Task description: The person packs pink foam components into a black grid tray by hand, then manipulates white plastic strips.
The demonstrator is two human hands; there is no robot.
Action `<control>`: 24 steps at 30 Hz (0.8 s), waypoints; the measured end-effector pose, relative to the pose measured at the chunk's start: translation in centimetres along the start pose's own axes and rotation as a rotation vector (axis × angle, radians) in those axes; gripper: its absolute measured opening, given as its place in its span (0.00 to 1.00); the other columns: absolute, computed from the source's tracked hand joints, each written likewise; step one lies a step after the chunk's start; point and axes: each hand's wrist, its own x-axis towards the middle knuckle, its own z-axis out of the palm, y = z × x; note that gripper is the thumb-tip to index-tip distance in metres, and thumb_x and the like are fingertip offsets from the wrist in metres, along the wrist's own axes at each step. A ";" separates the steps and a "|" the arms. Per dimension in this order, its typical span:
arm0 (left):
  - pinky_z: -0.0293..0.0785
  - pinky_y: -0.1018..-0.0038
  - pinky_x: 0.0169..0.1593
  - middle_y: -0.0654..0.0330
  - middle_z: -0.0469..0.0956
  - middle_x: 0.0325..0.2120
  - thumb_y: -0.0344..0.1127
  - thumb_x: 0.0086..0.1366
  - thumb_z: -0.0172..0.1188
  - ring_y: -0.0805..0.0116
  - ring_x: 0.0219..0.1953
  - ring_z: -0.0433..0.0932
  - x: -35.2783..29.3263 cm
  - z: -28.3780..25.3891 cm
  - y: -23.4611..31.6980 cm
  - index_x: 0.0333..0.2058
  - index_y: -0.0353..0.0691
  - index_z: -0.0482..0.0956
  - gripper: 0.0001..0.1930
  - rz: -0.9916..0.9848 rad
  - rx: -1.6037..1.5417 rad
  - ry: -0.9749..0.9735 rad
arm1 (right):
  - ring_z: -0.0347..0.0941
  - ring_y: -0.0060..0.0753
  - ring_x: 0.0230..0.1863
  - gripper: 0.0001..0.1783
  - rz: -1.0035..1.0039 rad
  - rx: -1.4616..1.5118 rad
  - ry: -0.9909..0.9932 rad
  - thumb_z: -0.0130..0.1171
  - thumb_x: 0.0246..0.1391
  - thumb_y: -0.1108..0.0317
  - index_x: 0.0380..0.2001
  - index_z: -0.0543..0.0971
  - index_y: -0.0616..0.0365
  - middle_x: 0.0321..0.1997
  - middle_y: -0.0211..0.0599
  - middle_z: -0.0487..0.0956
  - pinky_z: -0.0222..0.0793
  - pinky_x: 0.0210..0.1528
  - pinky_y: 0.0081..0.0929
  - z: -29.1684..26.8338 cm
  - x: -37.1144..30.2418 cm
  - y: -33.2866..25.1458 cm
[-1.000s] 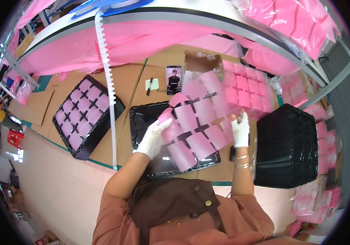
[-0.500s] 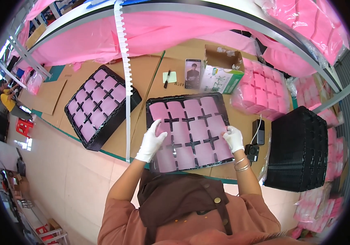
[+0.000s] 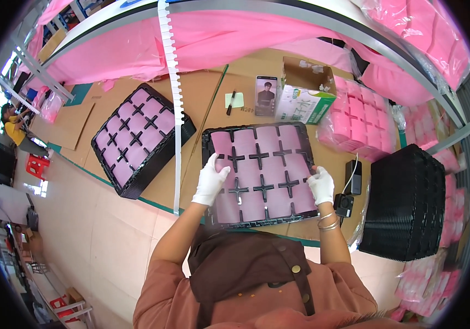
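Both white-gloved hands, left (image 3: pixel 211 183) and right (image 3: pixel 321 185), press flat and apart on the pink foam sheet (image 3: pixel 259 172) seated in the black compartment tray (image 3: pixel 208 143) at the bench's near edge; seating seems the step, pressing corners down next.

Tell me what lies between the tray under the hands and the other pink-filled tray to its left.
In the head view, a white toothed strip runs over bare cardboard between the centre tray and left tray.

Black plastic tray (image 3: pixel 208 143), matt pink foam sheets (image 3: pixel 270 164), cardboard tabletop (image 3: pixel 202 104)
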 end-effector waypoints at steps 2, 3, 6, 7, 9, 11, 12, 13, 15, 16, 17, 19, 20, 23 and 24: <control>0.74 0.62 0.45 0.40 0.78 0.39 0.40 0.55 0.63 0.45 0.39 0.79 0.1 0.0 0.1 0.57 0.35 0.64 0.32 0.026 -0.008 0.016 | 0.77 0.34 0.28 0.22 0.017 -0.036 -0.004 0.59 0.45 0.68 0.48 0.76 0.59 0.24 0.37 0.80 0.71 0.37 0.30 -0.6 -0.8 -0.6; 0.74 0.62 0.45 0.40 0.78 0.38 0.40 0.55 0.63 0.45 0.39 0.79 0.1 -0.2 0.2 0.57 0.35 0.65 0.32 -0.008 0.007 0.010 | 0.77 0.32 0.27 0.23 0.003 -0.015 -0.013 0.59 0.45 0.69 0.48 0.76 0.59 0.24 0.37 0.80 0.71 0.37 0.29 -0.4 -1.0 -0.6; 0.74 0.62 0.44 0.39 0.79 0.35 0.40 0.55 0.63 0.45 0.38 0.80 0.2 -0.6 0.6 0.57 0.35 0.65 0.32 -0.051 0.004 -0.018 | 0.76 0.30 0.27 0.23 0.027 0.080 -0.064 0.61 0.45 0.68 0.48 0.75 0.61 0.24 0.36 0.80 0.71 0.36 0.27 0.0 -1.2 -0.5; 0.74 0.62 0.44 0.39 0.79 0.34 0.40 0.55 0.63 0.45 0.38 0.80 0.3 -0.7 0.7 0.57 0.35 0.65 0.32 -0.060 -0.011 -0.032 | 0.69 0.18 0.20 0.21 -0.076 0.087 -0.026 0.61 0.48 0.71 0.47 0.75 0.63 0.20 0.31 0.78 0.64 0.24 0.19 0.5 -1.0 -0.2; 0.74 0.64 0.46 0.40 0.78 0.37 0.40 0.56 0.64 0.48 0.40 0.80 0.4 -0.9 1.4 0.57 0.35 0.65 0.32 -0.098 -0.001 -0.062 | 0.69 0.18 0.21 0.21 -0.077 0.108 -0.039 0.61 0.48 0.71 0.47 0.75 0.62 0.21 0.31 0.78 0.64 0.25 0.19 0.5 -0.9 0.3; 0.73 0.67 0.48 0.41 0.78 0.41 0.40 0.56 0.64 0.52 0.43 0.80 0.4 -0.9 1.6 0.57 0.34 0.65 0.32 -0.138 0.011 -0.088 | 0.68 0.17 0.21 0.21 -0.082 0.129 -0.054 0.61 0.48 0.70 0.48 0.75 0.62 0.23 0.32 0.79 0.64 0.25 0.18 0.4 -0.7 0.7; 0.73 0.67 0.48 0.41 0.78 0.41 0.40 0.56 0.64 0.53 0.43 0.80 0.5 -0.7 1.5 0.57 0.34 0.65 0.32 -0.120 0.008 -0.090 | 0.72 0.23 0.24 0.23 -0.049 0.122 -0.057 0.62 0.47 0.66 0.48 0.75 0.62 0.23 0.34 0.80 0.67 0.31 0.23 0.1 -0.5 1.1; 0.73 0.67 0.47 0.41 0.78 0.41 0.40 0.56 0.64 0.53 0.42 0.80 0.5 -0.6 1.4 0.57 0.34 0.65 0.32 -0.103 0.005 -0.090 | 0.75 0.28 0.26 0.26 -0.016 0.113 -0.060 0.64 0.46 0.63 0.49 0.74 0.62 0.24 0.36 0.80 0.71 0.36 0.27 0.0 -0.4 1.3; 0.74 0.65 0.44 0.43 0.79 0.36 0.40 0.56 0.63 0.51 0.38 0.80 0.2 -0.6 1.3 0.57 0.35 0.65 0.32 -0.075 0.009 -0.050 | 0.77 0.32 0.28 0.26 -0.047 -0.008 -0.059 0.64 0.47 0.61 0.49 0.74 0.61 0.24 0.37 0.81 0.71 0.37 0.30 -1.3 -1.5 -1.1; 0.74 0.63 0.41 0.44 0.79 0.32 0.39 0.56 0.63 0.48 0.34 0.79 0.1 -0.7 1.4 0.57 0.36 0.64 0.31 -0.038 0.014 -0.016 | 0.78 0.36 0.29 0.27 -0.075 -0.126 -0.050 0.64 0.47 0.60 0.49 0.74 0.61 0.25 0.38 0.81 0.72 0.38 0.32 -1.8 -1.9 -1.9; 0.74 0.63 0.41 0.44 0.79 0.32 0.39 0.56 0.63 0.48 0.34 0.79 0.0 -1.1 1.3 0.57 0.36 0.64 0.31 -0.042 0.015 -0.015 | 0.79 0.40 0.32 0.27 -0.097 -0.195 0.021 0.64 0.47 0.59 0.49 0.74 0.61 0.27 0.40 0.81 0.72 0.40 0.34 -2.0 -1.9 -1.8; 0.74 0.63 0.40 0.48 0.78 0.32 0.40 0.56 0.63 0.51 0.33 0.79 -0.3 -2.8 1.3 0.58 0.36 0.64 0.32 -0.097 0.035 0.046 | 0.78 0.48 0.37 0.26 -0.120 -0.203 0.127 0.64 0.48 0.58 0.48 0.74 0.61 0.31 0.44 0.81 0.72 0.42 0.38 -3.0 -1.5 -1.8; 0.74 0.63 0.42 0.48 0.75 0.38 0.41 0.56 0.63 0.52 0.37 0.77 -0.6 -3.8 2.1 0.57 0.37 0.64 0.32 -0.109 0.093 0.114 | 0.79 0.40 0.36 0.23 -0.154 -0.144 0.134 0.62 0.51 0.61 0.47 0.74 0.62 0.32 0.43 0.81 0.72 0.41 0.34 -3.4 -0.4 -0.5; 0.73 0.62 0.44 0.46 0.72 0.46 0.41 0.57 0.62 0.50 0.41 0.75 -0.6 -5.5 1.6 0.56 0.37 0.65 0.30 0.095 0.414 0.348 | 0.77 0.24 0.36 0.19 -0.138 0.236 -0.002 0.59 0.55 0.66 0.47 0.73 0.66 0.35 0.37 0.80 0.73 0.39 0.23 -4.0 3.0 1.7; 0.73 0.61 0.45 0.46 0.71 0.47 0.40 0.58 0.62 0.49 0.44 0.74 -0.4 -5.7 2.0 0.56 0.36 0.65 0.29 0.168 0.442 0.391 | 0.77 0.24 0.36 0.19 -0.136 0.236 0.002 0.59 0.55 0.66 0.47 0.73 0.66 0.35 0.37 0.80 0.73 0.39 0.23 -3.8 3.9 2.3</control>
